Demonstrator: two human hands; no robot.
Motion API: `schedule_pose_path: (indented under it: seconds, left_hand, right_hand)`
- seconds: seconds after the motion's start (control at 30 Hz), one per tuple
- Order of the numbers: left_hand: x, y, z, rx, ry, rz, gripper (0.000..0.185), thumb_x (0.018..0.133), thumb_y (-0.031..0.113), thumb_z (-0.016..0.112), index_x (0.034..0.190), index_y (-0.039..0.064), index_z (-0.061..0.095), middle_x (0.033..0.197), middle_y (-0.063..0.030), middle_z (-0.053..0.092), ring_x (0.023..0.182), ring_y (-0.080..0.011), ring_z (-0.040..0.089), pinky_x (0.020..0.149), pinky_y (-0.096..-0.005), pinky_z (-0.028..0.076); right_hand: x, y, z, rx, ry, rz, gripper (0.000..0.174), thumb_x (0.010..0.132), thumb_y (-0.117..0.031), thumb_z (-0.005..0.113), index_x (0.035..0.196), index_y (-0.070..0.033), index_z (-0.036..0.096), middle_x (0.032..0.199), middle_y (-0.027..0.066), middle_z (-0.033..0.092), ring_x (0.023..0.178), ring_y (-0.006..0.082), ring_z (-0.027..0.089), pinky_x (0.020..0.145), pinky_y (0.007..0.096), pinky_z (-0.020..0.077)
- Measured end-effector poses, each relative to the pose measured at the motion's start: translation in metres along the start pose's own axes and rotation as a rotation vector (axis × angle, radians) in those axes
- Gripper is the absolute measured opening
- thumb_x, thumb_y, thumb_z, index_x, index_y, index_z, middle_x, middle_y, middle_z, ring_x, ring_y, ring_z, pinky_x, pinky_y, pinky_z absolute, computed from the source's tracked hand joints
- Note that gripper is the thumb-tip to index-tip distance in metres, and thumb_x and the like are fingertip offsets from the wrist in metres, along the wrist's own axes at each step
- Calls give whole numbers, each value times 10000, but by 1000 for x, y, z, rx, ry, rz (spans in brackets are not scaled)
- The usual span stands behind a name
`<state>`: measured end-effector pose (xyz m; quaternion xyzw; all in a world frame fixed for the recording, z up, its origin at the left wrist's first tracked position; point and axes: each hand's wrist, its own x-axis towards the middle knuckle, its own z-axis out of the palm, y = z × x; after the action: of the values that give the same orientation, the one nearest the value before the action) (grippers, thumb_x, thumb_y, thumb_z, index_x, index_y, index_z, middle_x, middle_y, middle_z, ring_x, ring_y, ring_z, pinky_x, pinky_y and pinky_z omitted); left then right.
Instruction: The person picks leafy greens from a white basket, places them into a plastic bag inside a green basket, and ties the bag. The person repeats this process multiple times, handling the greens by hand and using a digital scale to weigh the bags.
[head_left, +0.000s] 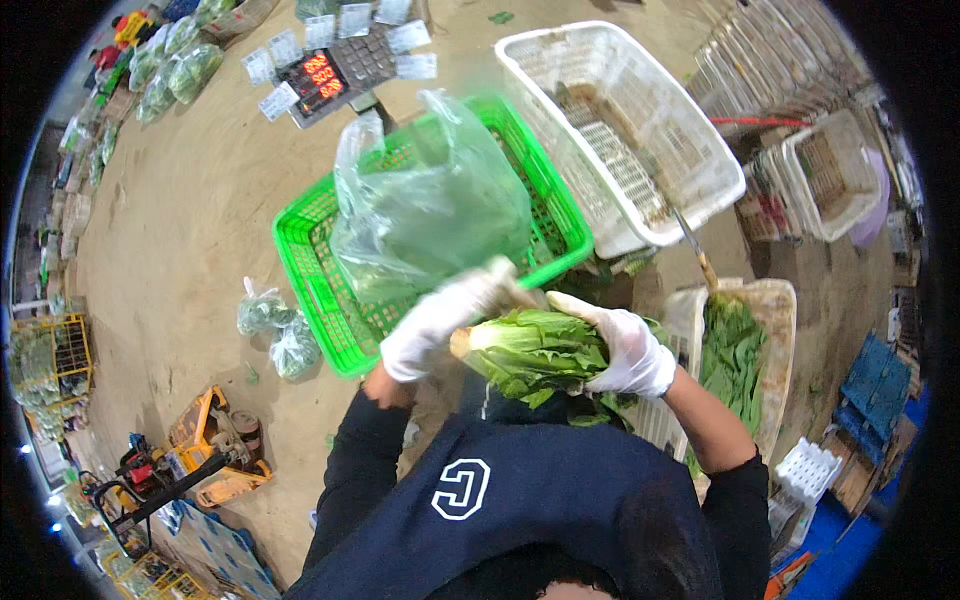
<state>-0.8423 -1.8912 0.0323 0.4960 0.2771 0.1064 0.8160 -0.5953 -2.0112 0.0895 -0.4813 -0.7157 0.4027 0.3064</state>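
Observation:
A head of leafy green lettuce (536, 352) lies sideways before my chest, its pale cut stem pointing left. My right hand (634, 352), in a white glove, is closed around its leafy end. My left hand (450, 315), also gloved and blurred, is beside the stem end over the near edge of the green basket; whether it touches the lettuce or holds anything, I cannot tell. Beyond it, a translucent plastic bag (435, 217) of greens sits in the green plastic basket (296, 289). A digital scale display (322, 79) with red digits stands behind the basket.
A white plastic crate (619, 52) stands at the back right. A knife (697, 251) lies across the rim of a lower crate (780, 337) holding loose green leaves. Small bagged greens (294, 349) lie on the floor at left, near a yellow pallet jack (202, 442). Stacked crates (832, 172) stand far right.

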Motion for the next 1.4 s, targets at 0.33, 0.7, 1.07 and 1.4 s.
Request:
schedule_pose_path:
  seconds: [0.33, 0.7, 1.07, 1.4]
  left_hand:
    - [65, 39, -292, 763, 419, -152, 452, 819, 304, 688, 1128, -14, 598, 917, -124, 674, 825, -231, 633, 739, -350, 505]
    - [-90, 5, -125, -340, 716, 693, 209, 847, 89, 667, 1041, 72, 591, 1357, -227, 479, 804, -233, 664, 789, -361, 547]
    - [-148, -40, -109, -397, 890, 726, 429, 741, -52, 720, 1113, 51, 534, 1244, -214, 530, 821, -274, 664, 647, -337, 599]
    - [-126, -38, -88, -140, 1037, 507, 998, 687, 37, 793, 1504, 92, 223, 1470, -157, 366, 1233, -247, 503, 962, -361, 476]
  right_hand:
    - [206, -57, -126, -544, -257, 151, 868, 541, -112, 824, 1347, -111, 505, 1114, 163, 664, 1032, 253, 658, 913, 343, 515]
    - [410, -67, 43, -1200, -1117, 162, 573, 647, -447, 781, 1105, -116, 684, 1037, 99, 700, 923, 306, 669, 774, 438, 536]
    - [242, 146, 225, -719, -591, -98, 973, 677, -364, 800, 1486, -182, 291, 1196, 126, 575, 1086, 307, 570, 928, 413, 452]
    - [209, 30, 154, -624, -590, -78, 809, 749, -369, 752, 1404, -51, 402, 1345, 191, 492, 1243, 342, 479, 1076, 425, 350]
